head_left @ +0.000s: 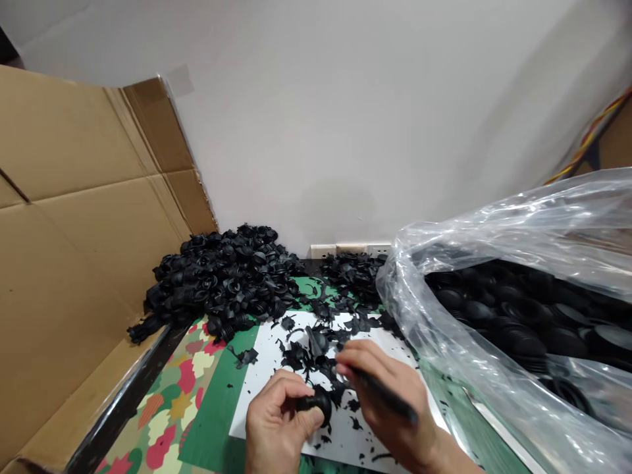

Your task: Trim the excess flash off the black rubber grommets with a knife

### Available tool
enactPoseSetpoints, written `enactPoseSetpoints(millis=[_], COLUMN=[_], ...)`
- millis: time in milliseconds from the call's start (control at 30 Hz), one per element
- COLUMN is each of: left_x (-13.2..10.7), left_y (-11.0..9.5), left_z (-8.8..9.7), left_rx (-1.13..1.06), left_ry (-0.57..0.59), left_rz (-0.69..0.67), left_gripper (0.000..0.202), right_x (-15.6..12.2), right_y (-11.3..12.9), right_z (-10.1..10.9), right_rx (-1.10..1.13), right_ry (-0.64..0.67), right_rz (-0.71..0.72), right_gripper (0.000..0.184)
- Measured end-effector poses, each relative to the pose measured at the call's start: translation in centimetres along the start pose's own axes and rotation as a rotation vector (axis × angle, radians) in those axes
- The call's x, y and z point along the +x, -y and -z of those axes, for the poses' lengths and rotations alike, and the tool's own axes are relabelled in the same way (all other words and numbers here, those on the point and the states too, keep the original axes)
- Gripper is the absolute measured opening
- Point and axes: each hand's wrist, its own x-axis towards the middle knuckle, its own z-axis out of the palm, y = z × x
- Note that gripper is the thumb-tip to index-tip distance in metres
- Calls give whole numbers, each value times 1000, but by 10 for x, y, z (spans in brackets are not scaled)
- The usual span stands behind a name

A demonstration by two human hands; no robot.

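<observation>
My left hand (276, 421) is closed around a small black ribbed rubber part (316, 401), pinched between thumb and fingers above a white sheet (261, 388). My right hand (390, 401) grips a thin black tool (385, 394) like a pen, its tip close to the rubber part. Black trimmed scraps (316, 352) lie scattered over the sheet just beyond both hands.
A heap of black ribbed rubber parts (222, 283) sits at the back left against flattened cardboard (74, 250). A clear plastic bag (518, 309) holding black round parts fills the right. A colourful patterned mat (172, 401) covers the table; a white wall stands behind.
</observation>
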Motion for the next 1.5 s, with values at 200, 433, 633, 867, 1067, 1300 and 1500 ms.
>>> enactPoseSetpoints(millis=[200,433,633,867,1067,1300,1500], left_x=[2,2,2,2,2,3,1], left_y=[-6,-4,-1,0,3,3,-1], left_z=[-2,-1,-2,-1,-1,3,-1], left_rx=[-23,-17,-9,-37,-2,33,-14], left_ry=[-53,-56,-66,-37,-41,24,-69], left_rz=[23,22,37,50,54,45,47], left_gripper=[11,13,16,17,16,13,17], right_x=[3,2,1,-2,-5,-8,3], right_y=[-13,-5,5,8,7,11,-11], right_z=[7,3,-1,-6,-7,-14,1], right_rx=[376,678,758,704,487,195,149], right_ry=[-19,98,157,185,156,190,-96], right_rz=[-563,-697,-641,-588,-341,10,-396], right_gripper=[15,19,16,16,8,15,16])
